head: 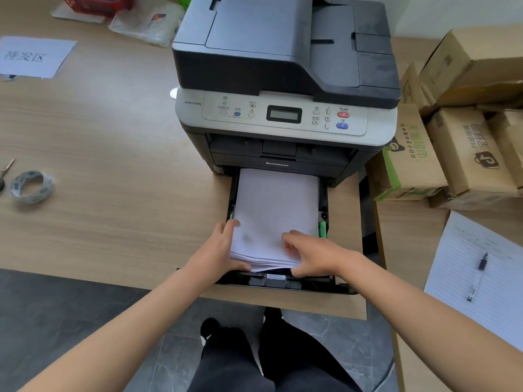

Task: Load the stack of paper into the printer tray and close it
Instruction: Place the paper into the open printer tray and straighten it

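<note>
Both hands grip the near end of the paper stack [276, 213]: the left hand [218, 250] has its fingers curled round the left corner, the right hand [308, 257] pinches the right. White sheets, fanned and lifted at that edge, lie in the pulled-out printer tray [283, 282] on the table [113, 165].

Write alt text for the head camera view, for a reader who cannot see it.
Two bare hands, the left hand and the right hand, hold the near end of a stack of white paper over the pulled-out tray of a grey printer on a wooden table. Cardboard boxes sit at the right.
</note>
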A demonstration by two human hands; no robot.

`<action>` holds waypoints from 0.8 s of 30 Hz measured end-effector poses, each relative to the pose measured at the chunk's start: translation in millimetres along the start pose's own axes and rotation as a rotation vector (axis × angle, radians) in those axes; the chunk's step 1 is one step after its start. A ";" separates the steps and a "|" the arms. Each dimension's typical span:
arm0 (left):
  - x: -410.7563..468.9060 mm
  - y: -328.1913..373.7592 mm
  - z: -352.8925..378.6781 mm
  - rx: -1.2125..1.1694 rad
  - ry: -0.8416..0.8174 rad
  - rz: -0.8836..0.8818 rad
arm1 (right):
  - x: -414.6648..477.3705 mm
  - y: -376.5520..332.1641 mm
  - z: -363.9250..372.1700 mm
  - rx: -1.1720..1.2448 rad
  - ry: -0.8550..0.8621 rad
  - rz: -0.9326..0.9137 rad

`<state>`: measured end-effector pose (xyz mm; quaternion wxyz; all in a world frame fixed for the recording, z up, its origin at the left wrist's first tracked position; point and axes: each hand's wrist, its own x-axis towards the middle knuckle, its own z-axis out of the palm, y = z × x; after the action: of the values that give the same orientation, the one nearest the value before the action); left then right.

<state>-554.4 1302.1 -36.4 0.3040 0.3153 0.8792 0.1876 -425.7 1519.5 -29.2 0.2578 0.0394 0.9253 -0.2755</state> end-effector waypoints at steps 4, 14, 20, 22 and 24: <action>2.5 -7.1 -0.2 0.276 0.127 0.196 | -2.4 6.6 -2.0 0.086 -0.001 -0.009; 5.7 -13.2 -5.2 0.072 -0.129 0.291 | 1.8 -5.3 3.1 0.070 -0.016 0.088; 11.5 -14.4 -6.5 0.286 -0.022 0.361 | 0.8 -13.8 8.1 0.128 -0.025 0.108; 11.3 -16.5 -2.9 0.297 0.009 0.308 | -3.2 -14.4 15.4 0.163 0.006 0.121; 7.3 -19.7 4.0 0.239 0.043 0.224 | -8.0 -15.2 22.4 0.174 0.041 0.115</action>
<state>-564.9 1293.1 -52.7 0.2226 0.4410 0.8610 0.1209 -411.8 1495.2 -33.8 0.2498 0.1201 0.8992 -0.3386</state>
